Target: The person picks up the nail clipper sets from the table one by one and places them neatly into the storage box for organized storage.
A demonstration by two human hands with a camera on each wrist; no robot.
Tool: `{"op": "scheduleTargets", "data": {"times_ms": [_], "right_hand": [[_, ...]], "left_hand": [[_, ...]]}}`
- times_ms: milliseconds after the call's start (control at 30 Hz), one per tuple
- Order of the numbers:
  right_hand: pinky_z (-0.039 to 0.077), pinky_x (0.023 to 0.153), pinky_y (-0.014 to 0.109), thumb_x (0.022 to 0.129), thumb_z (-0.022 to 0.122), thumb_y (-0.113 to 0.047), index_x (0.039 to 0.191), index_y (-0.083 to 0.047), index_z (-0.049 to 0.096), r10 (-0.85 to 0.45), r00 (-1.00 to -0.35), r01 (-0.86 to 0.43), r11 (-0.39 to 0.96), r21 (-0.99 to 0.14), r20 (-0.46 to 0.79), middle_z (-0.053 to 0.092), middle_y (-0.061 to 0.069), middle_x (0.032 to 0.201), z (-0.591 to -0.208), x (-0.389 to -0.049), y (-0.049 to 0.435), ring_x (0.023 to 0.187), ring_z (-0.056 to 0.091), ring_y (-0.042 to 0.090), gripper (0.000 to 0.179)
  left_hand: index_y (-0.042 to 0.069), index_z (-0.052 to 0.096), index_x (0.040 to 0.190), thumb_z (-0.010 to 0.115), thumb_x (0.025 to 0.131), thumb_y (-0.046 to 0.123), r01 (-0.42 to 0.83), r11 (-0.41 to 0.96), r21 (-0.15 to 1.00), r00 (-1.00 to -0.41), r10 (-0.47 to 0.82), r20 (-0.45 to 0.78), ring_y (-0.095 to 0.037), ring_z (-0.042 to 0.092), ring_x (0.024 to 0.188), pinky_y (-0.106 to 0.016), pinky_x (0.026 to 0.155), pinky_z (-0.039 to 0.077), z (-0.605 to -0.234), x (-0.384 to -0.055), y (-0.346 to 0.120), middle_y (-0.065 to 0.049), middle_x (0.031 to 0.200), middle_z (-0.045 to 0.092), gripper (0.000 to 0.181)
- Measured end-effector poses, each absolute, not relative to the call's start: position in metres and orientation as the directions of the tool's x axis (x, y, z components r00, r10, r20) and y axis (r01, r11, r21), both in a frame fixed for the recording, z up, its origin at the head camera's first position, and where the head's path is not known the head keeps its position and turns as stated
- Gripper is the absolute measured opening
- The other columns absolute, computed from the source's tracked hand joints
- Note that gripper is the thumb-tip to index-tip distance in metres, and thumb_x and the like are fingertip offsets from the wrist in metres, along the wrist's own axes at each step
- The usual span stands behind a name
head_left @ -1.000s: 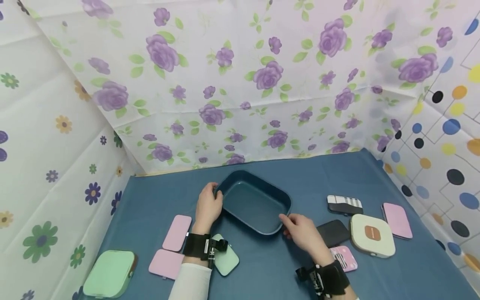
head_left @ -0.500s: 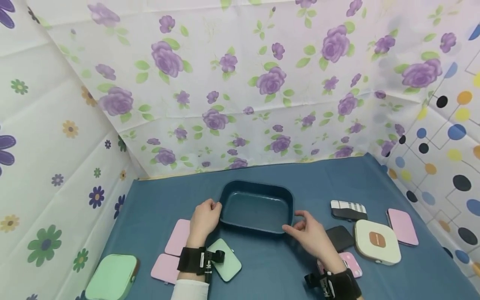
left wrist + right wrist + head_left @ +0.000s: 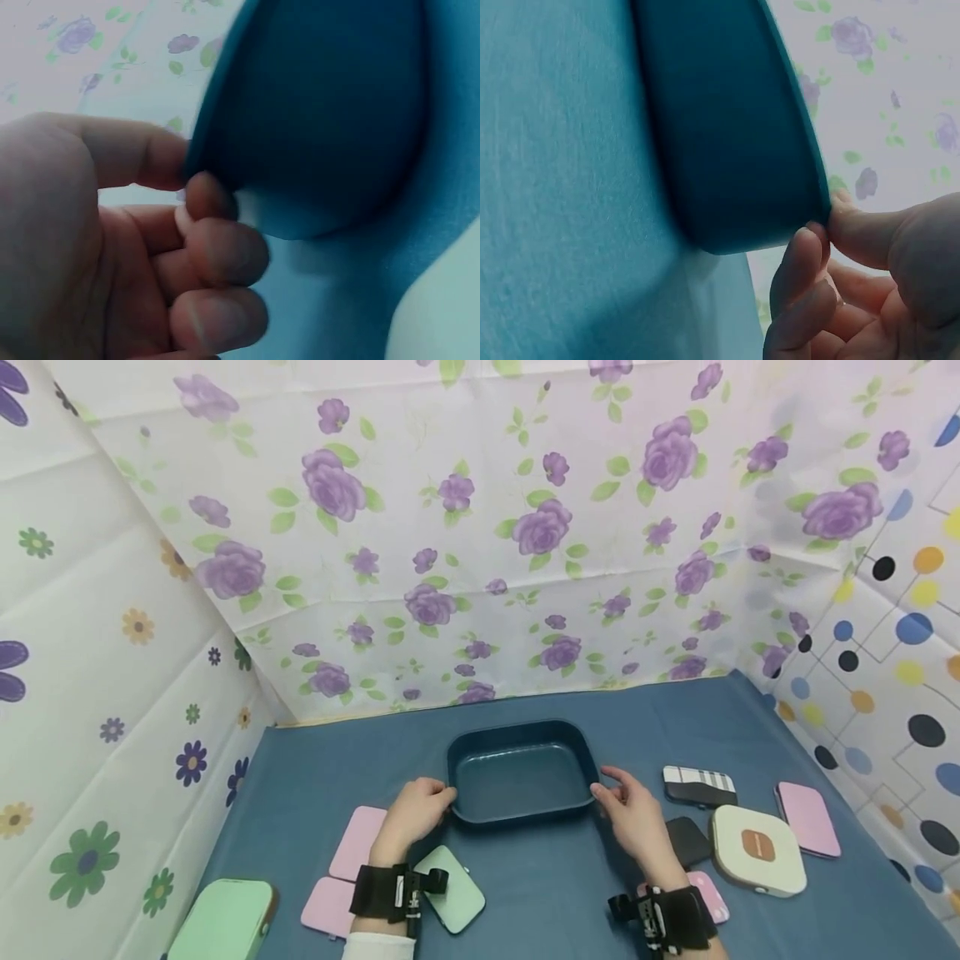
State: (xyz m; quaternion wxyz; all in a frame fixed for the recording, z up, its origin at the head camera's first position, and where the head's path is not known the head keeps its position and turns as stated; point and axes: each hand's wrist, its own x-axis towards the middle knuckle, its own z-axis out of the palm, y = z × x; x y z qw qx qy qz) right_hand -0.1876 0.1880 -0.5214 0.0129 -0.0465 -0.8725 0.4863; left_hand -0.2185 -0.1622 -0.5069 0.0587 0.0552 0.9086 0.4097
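Note:
A dark blue rectangular tray (image 3: 525, 781) with rounded corners lies near the middle of the table, its long sides running roughly left to right. At its left end my left hand (image 3: 416, 818) pinches the rim between thumb and index finger. In the left wrist view, this hand's other fingers curl below the tray's outer wall (image 3: 315, 112). My right hand (image 3: 637, 818) grips the right front corner, the thumb on the rim and the index finger reaching along the right side. The right wrist view has the fingertips (image 3: 799, 259) against the underside of the rim.
Left of the tray are two pink flat cases (image 3: 358, 843), a mint flat case (image 3: 453, 889) and a green rounded case (image 3: 225, 918). To the right lie a striped black-and-white case (image 3: 700, 787), a black one (image 3: 686, 842), a cream case (image 3: 757, 850) and pink ones (image 3: 808, 818). Patterned sheets (image 3: 480, 543) surround the table.
The tray has turned from a slant to nearly square with the table's back edge. Both hands have moved with it, the left one nearer and the right one slightly to the right.

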Motion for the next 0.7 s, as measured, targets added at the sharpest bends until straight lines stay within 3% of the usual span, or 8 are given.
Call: {"op": "scheduleTargets", "data": {"times_ms": [167, 400, 700], "right_hand": [[0.049, 0.064, 0.032, 0.112, 0.060, -0.035, 0.151, -0.003, 0.056, 0.104, -0.994, 0.090, 0.507, -0.857, -0.042, 0.073, 0.010, 0.096, -0.520, -0.183, 0.186, 0.084, 0.070, 0.024, 0.051], [0.050, 0.062, 0.032, 0.110, 0.064, -0.034, 0.149, 0.000, 0.057, 0.100, -0.993, 0.104, 0.501, -0.859, -0.062, 0.075, 0.011, 0.100, -0.513, -0.179, 0.186, 0.086, 0.071, 0.025, 0.052], [0.051, 0.060, 0.032, 0.110, 0.064, -0.032, 0.150, -0.001, 0.057, 0.109, -0.991, 0.125, 0.498, -0.858, -0.081, 0.073, 0.013, 0.096, -0.514, -0.180, 0.186, 0.085, 0.070, 0.028, 0.050]], "left_hand": [[0.005, 0.063, 0.067, 0.057, 0.108, 0.023, 0.078, 0.630, 0.772, -0.971, 0.222, -0.084, -0.015, 0.042, 0.050, -0.030, 0.051, 0.032, -0.505, -0.217, -0.167, 0.002, 0.056, 0.054, 0.045], [0.016, 0.057, 0.062, 0.054, 0.109, 0.024, 0.174, 0.587, 0.791, -0.953, 0.302, -0.014, -0.013, 0.040, 0.046, -0.029, 0.046, 0.031, -0.507, -0.218, -0.173, 0.005, 0.054, 0.053, 0.047], [0.009, 0.059, 0.067, 0.058, 0.109, 0.021, 0.071, 0.588, 0.806, -0.959, 0.263, -0.107, -0.014, 0.045, 0.046, -0.028, 0.048, 0.034, -0.504, -0.217, -0.169, 0.000, 0.057, 0.054, 0.045]]}}
